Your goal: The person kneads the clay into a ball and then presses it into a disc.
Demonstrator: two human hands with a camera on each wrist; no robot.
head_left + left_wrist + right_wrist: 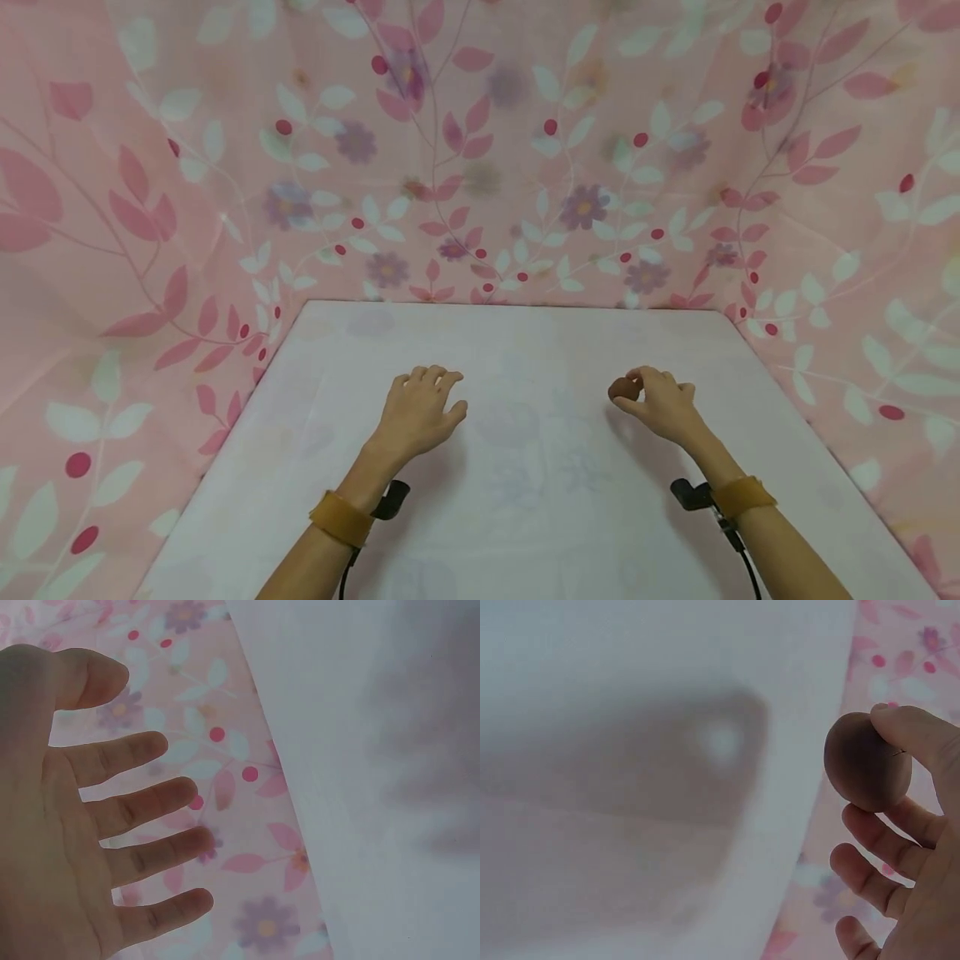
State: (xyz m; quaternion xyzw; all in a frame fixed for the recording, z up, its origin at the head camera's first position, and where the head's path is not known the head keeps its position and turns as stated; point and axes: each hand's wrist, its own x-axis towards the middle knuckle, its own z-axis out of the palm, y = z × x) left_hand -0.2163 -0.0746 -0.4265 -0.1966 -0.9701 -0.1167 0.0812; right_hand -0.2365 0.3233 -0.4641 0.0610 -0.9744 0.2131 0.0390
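Observation:
Between thumb and fingertips, my right hand (664,403) pinches a smooth brown egg (621,389) above the right part of the white table (525,517). The right wrist view shows the egg (864,763) with the thumb on its upper side and fingers under it, while the other fingers are spread apart below. My left hand (418,410) hovers over the left part of the table, holding nothing. Its palm and spread, slightly bent fingers (154,806) fill the left side of the left wrist view.
A pink curtain (480,167) printed with leaves and flowers surrounds the table at the back and both sides. Each wrist wears a tan band (342,518) with a small black camera (392,500) and a cable. Both hands cast soft shadows on the tabletop.

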